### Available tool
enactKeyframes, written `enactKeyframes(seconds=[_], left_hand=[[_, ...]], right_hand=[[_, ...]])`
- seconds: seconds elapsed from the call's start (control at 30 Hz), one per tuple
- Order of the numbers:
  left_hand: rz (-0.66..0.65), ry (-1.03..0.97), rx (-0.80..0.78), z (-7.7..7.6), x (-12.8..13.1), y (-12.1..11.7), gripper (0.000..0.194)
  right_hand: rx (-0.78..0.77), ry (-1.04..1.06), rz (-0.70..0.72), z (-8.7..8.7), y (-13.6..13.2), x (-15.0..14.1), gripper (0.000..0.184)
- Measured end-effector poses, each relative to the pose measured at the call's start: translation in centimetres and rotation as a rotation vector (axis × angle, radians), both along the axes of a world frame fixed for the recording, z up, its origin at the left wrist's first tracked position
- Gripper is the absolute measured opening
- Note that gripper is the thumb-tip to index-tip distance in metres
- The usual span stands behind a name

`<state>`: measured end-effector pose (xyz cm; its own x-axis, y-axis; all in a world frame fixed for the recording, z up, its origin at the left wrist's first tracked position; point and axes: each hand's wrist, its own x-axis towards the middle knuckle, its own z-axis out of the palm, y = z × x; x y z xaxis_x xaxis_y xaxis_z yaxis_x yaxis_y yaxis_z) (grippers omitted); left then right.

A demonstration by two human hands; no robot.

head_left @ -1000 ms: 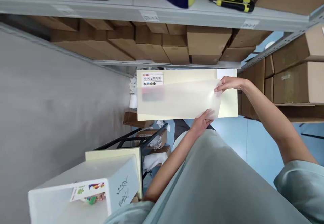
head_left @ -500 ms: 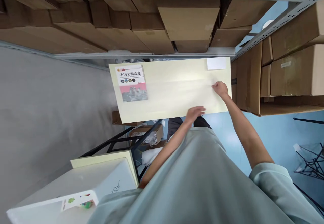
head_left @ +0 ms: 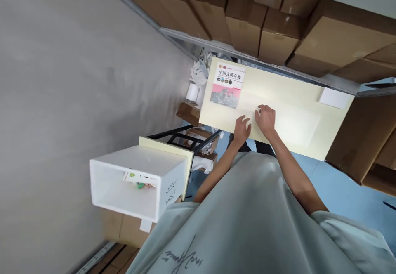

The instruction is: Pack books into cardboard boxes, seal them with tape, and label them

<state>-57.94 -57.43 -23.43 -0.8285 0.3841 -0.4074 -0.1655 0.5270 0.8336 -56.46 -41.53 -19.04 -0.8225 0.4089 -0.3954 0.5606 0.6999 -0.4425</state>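
A pale yellow tabletop [head_left: 287, 96] stretches in front of me. Over its near edge hovers my left hand [head_left: 242, 130], fingers apart and slightly curled, holding nothing I can see. Close beside it, my right hand [head_left: 265, 119] hangs over or lightly touches the surface, its fingers bent and spread with nothing visible in them. A booklet [head_left: 227, 85] with a white and pink cover and Chinese title lies flat at the tabletop's left end. On the right end rests a white sheet or card [head_left: 334, 98].
At lower left, a white plastic bin [head_left: 139, 158] containing a printed card lies on a small pale-topped stand [head_left: 189, 171]. Brown cartons [head_left: 278, 34] line the shelf beyond the tabletop. A large open carton [head_left: 359, 142] stands right. A grey wall [head_left: 77, 80] bounds the left side.
My view has turned to the left. My right hand has left the tabletop's right end and come over next to my left hand, its fingers now looser. The booklet stays in place.
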Motion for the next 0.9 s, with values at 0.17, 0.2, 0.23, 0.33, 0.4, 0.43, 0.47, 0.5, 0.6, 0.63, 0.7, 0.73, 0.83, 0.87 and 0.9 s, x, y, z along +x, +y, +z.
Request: enactKeyframes(seconds=[0.17, 0.2, 0.23, 0.33, 0.4, 0.43, 0.47, 0.5, 0.6, 0.63, 0.7, 0.73, 0.83, 0.87, 0.9], left_hand=[[-0.038, 0.029, -0.078, -0.8, -5.0, -6.1, 0.026], [0.021, 0.061, -0.118, -1.0, -6.9, -8.0, 0.027], [0.089, 0.098, -0.177, -1.2, -9.0, -9.9, 0.028], [0.186, 0.153, -0.347, -2.4, -15.3, -14.5, 0.03], [0.148, 0.141, -0.408, -3.3, -18.8, -16.0, 0.031], [0.117, 0.133, -0.426, -3.8, -20.2, -16.3, 0.03], [0.087, 0.127, -0.435, -4.1, -21.3, -16.3, 0.029], [0.063, 0.127, -0.439, -4.4, -22.1, -16.1, 0.027], [0.033, 0.143, -0.441, -4.6, -23.5, -15.1, 0.024], [0.027, 0.148, -0.445, -4.4, -23.7, -14.8, 0.024], [0.021, 0.158, -0.476, -3.8, -23.9, -14.6, 0.023], [0.018, 0.163, -0.499, -3.4, -24.0, -14.5, 0.023], [-0.001, 0.193, -0.564, -1.8, -23.9, -14.4, 0.024], [-0.015, 0.21, -0.575, -1.3, -23.6, -14.3, 0.024], [-0.035, 0.23, -0.578, -0.7, -23.3, -14.0, 0.025]], right_hand=[[0.072, -0.114, 0.055, -2.4, -5.3, -6.3, 0.036], [0.097, -0.139, 0.026, -2.8, -5.5, -6.9, 0.035], [0.121, -0.164, -0.007, -3.0, -5.5, -7.2, 0.035], [0.187, -0.234, -0.068, -3.2, -5.8, -7.7, 0.035], [0.23, -0.274, -0.074, -3.1, -6.4, -8.0, 0.034], [0.251, -0.292, -0.077, -3.1, -6.8, -8.2, 0.034], [0.268, -0.309, -0.082, -3.2, -7.1, -8.4, 0.033], [0.282, -0.325, -0.091, -3.2, -7.5, -8.6, 0.033], [0.296, -0.357, -0.125, -3.6, -8.2, -9.3, 0.029], [0.292, -0.362, -0.136, -3.8, -8.4, -9.5, 0.028], [0.282, -0.362, -0.155, -4.0, -8.6, -9.8, 0.027], [0.276, -0.36, -0.161, -4.0, -8.7, -9.8, 0.027], [0.261, -0.332, -0.161, -3.7, -8.5, -9.4, 0.025], [0.259, -0.313, -0.159, -3.5, -8.3, -9.0, 0.025], [0.259, -0.292, -0.159, -3.3, -8.0, -8.5, 0.026]])
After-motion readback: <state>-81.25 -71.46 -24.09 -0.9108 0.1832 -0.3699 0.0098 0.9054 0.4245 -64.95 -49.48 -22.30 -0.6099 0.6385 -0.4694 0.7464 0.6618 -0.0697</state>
